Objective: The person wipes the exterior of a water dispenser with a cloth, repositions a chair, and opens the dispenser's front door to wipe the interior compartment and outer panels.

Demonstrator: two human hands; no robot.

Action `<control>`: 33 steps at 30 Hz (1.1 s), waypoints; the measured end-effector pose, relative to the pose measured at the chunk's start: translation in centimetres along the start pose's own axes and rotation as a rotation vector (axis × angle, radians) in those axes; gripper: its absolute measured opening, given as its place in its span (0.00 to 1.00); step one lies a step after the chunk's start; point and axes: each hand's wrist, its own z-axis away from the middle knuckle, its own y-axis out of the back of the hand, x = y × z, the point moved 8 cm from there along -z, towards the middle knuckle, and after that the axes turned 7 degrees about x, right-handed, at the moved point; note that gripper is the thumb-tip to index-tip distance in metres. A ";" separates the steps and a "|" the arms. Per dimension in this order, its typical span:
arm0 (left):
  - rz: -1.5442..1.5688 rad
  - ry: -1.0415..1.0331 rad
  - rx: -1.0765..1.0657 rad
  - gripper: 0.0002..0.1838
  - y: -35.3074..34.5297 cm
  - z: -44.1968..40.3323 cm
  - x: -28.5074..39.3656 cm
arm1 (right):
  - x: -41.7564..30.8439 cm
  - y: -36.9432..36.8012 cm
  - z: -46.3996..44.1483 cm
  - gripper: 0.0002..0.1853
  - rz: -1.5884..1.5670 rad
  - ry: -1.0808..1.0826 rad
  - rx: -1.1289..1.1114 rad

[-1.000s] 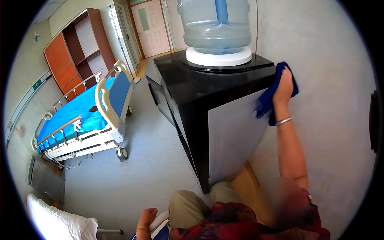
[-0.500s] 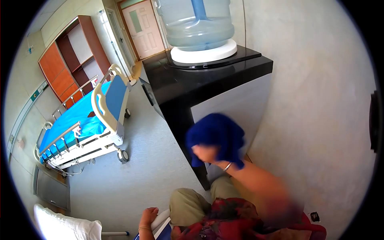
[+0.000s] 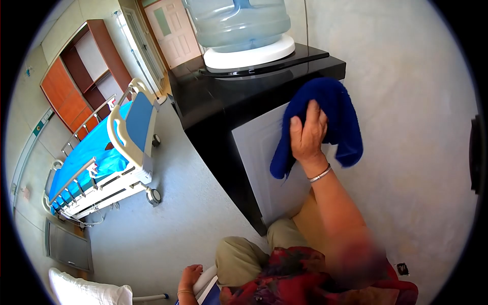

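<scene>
My right hand (image 3: 309,134) presses a dark blue cloth (image 3: 343,119) against the upper part of the grey side panel (image 3: 269,157) of a black water dispenser (image 3: 213,96). The cloth spreads out on both sides of my fingers and hangs down past the palm. A big clear water bottle (image 3: 239,25) stands on the white ring (image 3: 251,55) on top of the dispenser. Low in the view, my left hand (image 3: 190,275) rests beside a pale curved armrest (image 3: 206,279); its fingers are curled and it is small in view, so whether they grip anything is unclear.
A hospital bed (image 3: 101,147) with a bright blue cover stands at the left, before an orange-brown cabinet (image 3: 68,96). A white pillow (image 3: 89,291) lies at the lower left. A plain wall (image 3: 406,127) borders the dispenser on the right. The door (image 3: 173,33) is at the back.
My right hand and the cloth went from the panel's far upper edge down toward me, then back up onto the panel. The view has shifted slightly. My left hand has stayed low.
</scene>
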 end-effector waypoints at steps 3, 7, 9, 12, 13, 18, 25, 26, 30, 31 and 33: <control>0.024 -0.008 0.016 0.17 -0.1 0.3 0.5 | 2.2 0.1 1.1 0.30 0.049 -0.138 0.039; 0.001 -0.033 0.032 0.17 0.2 0.4 0.8 | 4.8 0.3 3.4 0.30 0.131 -0.211 0.153; -0.006 -0.083 0.059 0.17 0.3 0.2 0.8 | 6.1 0.4 4.4 0.30 0.133 -0.305 0.146; -0.021 -0.061 0.052 0.17 0.9 0.6 2.0 | 7.6 0.7 5.9 0.31 0.130 -0.384 0.169; -0.019 -0.065 0.051 0.17 0.8 0.5 1.8 | 8.3 0.8 6.6 0.31 0.148 -0.433 0.183; -0.083 -0.119 0.078 0.17 0.6 -0.3 1.2 | 12.2 0.3 13.3 0.28 0.255 -0.612 0.246; -0.109 -0.201 0.099 0.16 0.9 -0.1 2.0 | 6.9 -2.0 22.9 0.26 0.324 -0.735 0.082; -0.117 -0.216 0.105 0.16 0.9 -0.1 2.1 | 4.3 -2.1 22.8 0.27 0.277 -0.757 0.061; -0.129 -0.217 0.114 0.15 1.2 0.3 2.8 | -2.6 -3.4 22.5 0.28 0.039 -0.847 -0.325; -0.137 -0.219 0.111 0.15 1.4 0.5 3.2 | -4.2 -3.4 22.0 0.23 0.013 -0.750 -0.408; -0.086 -0.168 0.109 0.15 1.7 1.0 3.4 | -6.3 -3.9 20.8 0.16 -0.112 -0.631 -0.557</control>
